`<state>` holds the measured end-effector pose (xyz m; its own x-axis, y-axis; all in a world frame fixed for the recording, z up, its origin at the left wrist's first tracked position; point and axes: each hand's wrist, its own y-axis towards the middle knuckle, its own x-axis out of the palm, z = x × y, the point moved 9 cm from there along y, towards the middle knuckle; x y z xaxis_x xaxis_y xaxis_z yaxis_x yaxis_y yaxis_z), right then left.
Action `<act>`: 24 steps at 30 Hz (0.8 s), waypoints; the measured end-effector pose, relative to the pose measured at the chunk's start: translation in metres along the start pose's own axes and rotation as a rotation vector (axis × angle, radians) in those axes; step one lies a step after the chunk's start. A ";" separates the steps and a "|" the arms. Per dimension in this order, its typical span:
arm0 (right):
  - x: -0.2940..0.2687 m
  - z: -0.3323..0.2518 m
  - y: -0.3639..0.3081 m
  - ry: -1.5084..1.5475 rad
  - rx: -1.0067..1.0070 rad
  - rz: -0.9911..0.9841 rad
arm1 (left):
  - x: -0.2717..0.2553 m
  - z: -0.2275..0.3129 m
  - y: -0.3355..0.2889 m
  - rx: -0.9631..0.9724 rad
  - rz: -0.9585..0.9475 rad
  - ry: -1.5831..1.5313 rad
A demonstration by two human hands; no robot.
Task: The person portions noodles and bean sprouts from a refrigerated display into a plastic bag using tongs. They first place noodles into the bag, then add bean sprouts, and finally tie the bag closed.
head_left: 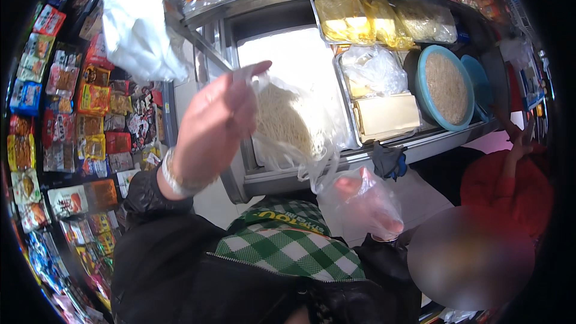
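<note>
My left hand [222,121] is raised at the left of a white tray, its fingers pinched together around something pale that I cannot make out. Thin white noodles [287,121] lie heaped in the tray [282,51] just to the right of this hand. My right hand [367,201] is inside a clear plastic bag [384,207], in front of the counter's edge. Noodle strands [318,171] run over that edge to the bag, where my right fingers close on them through the plastic.
Right of the noodles are a tray with tan sheets [387,117], yellow bags [348,18] and a turquoise basin [447,87] of shredded food. White plastic bags [141,30] hang at upper left, above shelves of packets [96,99]. A person in red [510,180] stands at right.
</note>
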<state>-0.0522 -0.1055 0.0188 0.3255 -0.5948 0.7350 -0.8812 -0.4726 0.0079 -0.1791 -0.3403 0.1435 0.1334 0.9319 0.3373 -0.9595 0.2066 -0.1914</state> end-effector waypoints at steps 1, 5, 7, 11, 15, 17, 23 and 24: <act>0.004 -0.008 -0.001 -0.057 -0.034 0.001 | 0.010 -0.003 -0.018 -0.057 -0.029 -0.124; 0.021 0.026 0.015 -0.340 0.015 -0.067 | 0.034 -0.039 -0.077 -0.273 0.002 -0.139; 0.029 0.069 0.034 -0.572 0.057 -0.142 | 0.036 -0.068 -0.094 -0.350 0.031 -0.156; -0.006 0.149 0.038 -1.171 0.546 -0.039 | 0.017 -0.104 -0.135 -0.437 -0.001 -0.167; -0.011 0.174 0.014 -1.760 0.620 0.025 | -0.006 -0.118 -0.166 -0.440 0.023 -0.173; -0.003 0.186 0.015 -1.919 0.458 0.012 | -0.009 -0.122 -0.172 -0.420 -0.006 -0.127; -0.012 0.191 0.040 -2.025 -0.127 0.071 | -0.030 -0.119 -0.171 -0.306 0.008 -0.069; -0.019 0.189 0.040 -2.005 -0.120 0.044 | -0.038 -0.116 -0.172 -0.281 0.011 -0.081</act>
<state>-0.0285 -0.2358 -0.1225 0.0801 -0.3862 -0.9189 -0.8841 -0.4533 0.1134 0.0097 -0.3770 0.0570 0.0924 0.9099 0.4044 -0.8528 0.2819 -0.4396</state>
